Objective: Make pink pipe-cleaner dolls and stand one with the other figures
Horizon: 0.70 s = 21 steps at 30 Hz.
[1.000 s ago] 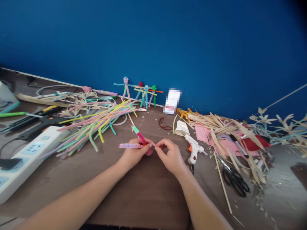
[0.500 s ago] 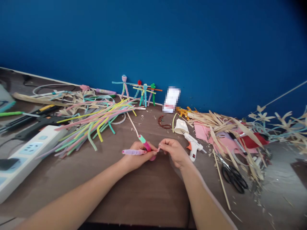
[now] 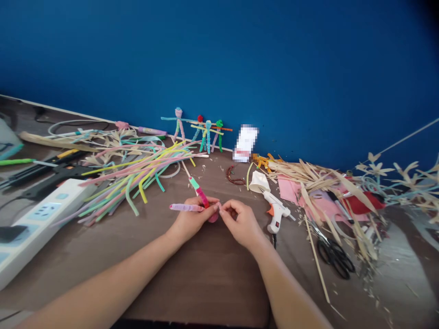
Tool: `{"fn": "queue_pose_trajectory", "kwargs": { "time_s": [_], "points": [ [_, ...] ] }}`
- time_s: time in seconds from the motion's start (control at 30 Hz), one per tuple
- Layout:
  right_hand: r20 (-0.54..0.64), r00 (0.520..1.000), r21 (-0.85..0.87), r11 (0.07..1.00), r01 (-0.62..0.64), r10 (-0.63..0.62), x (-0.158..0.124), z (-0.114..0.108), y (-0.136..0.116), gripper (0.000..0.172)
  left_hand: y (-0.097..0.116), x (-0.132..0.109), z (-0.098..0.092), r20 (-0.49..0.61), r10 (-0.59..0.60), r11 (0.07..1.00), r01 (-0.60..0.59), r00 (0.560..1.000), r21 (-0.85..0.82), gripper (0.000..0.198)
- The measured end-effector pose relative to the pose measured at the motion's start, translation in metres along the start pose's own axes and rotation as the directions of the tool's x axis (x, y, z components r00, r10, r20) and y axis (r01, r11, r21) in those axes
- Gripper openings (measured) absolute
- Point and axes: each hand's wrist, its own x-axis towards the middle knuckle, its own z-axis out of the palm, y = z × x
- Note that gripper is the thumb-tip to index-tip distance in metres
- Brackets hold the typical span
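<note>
Between left hand [image 3: 192, 220] thumb and fingers: a part-wrapped pipe-cleaner piece [image 3: 201, 195], lilac and magenta prongs sticking out past the grip. Right hand [image 3: 242, 225], just beside, pinches a thin pink strand [image 3: 220, 206], fingertips nearly together. White glue gun [image 3: 277, 211] lies right of the grip, loose pipe cleaners [image 3: 137, 171] beyond it, leftward.

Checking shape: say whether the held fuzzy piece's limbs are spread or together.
Spread: beyond the left hand, the lilac limb and magenta limb point apart.
</note>
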Motion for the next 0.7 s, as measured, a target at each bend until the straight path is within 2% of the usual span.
{"fn": "queue_pose_trajectory", "kwargs": {
  "time_s": [0.17, 0.33, 0.5, 0.6, 0.7],
  "points": [
    [-0.030, 0.990, -0.217, 0.968, 0.126, -0.136, -0.003, -0.002, -0.007, 0.008, -0.003, 0.001, -0.001, 0.002, -0.007, 0.998, 0.007, 1.000, 0.067, 0.025],
    [-0.059, 0.975, -0.278, 0.942, 0.190, -0.214, -0.001, -0.008, -0.008, 0.014, -0.003, -0.001, -0.001, 0.016, 0.041, 0.962, -0.044, 0.999, 0.269, 0.020],
    [-0.091, 0.987, -0.179, 0.977, 0.116, -0.134, 0.001, -0.010, -0.001, 0.010, -0.001, -0.003, -0.002, 0.110, 0.164, 0.879, -0.196, 0.980, 0.434, 0.018],
    [-0.085, 0.993, -0.101, 0.992, 0.076, -0.085, 0.002, -0.009, 0.001, 0.009, 0.000, -0.004, -0.004, 0.145, 0.169, 0.841, -0.220, 0.975, 0.494, 0.018],
    [-0.034, 0.999, 0.039, 0.998, -0.040, 0.041, 0.004, -0.009, 0.005, 0.010, 0.004, -0.004, -0.004, 0.191, 0.156, 0.841, -0.232, 0.969, 0.489, 0.018]
  ]
}}
